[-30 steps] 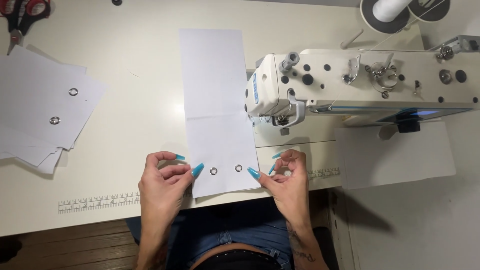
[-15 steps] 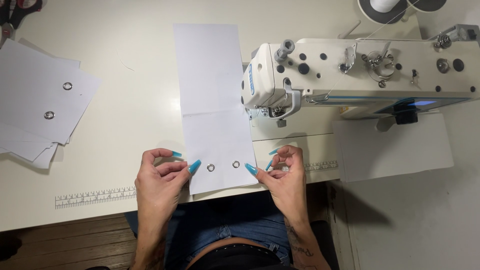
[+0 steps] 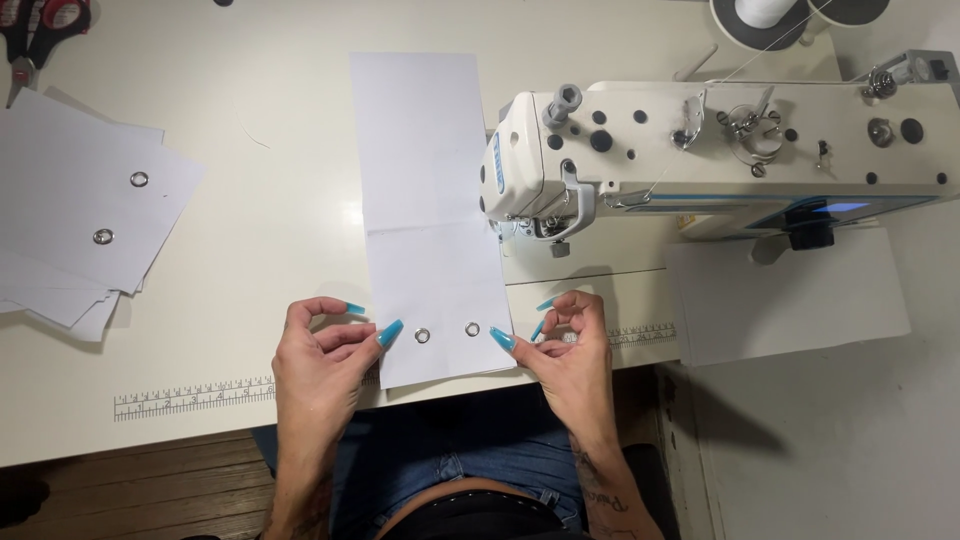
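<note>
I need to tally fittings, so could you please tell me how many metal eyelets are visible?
4: two eyelets side by side in the near end of the centre sheet, and two in the paper stack's top sheet at left. Lower sheets may hide more.

The scissors (image 3: 40, 30), far up and left of the left hand (image 3: 320, 365), are cut by the top and left edges, so only the handles and part of the blades show. The stack of sheets (image 3: 70, 220) left of that hand runs off the left edge (its count cannot be told). Up and right of the right hand (image 3: 570, 350), the thread spool (image 3: 765, 12) is cropped at the top, and the needle under the sewing machine head (image 3: 530, 165) is hidden.
</note>
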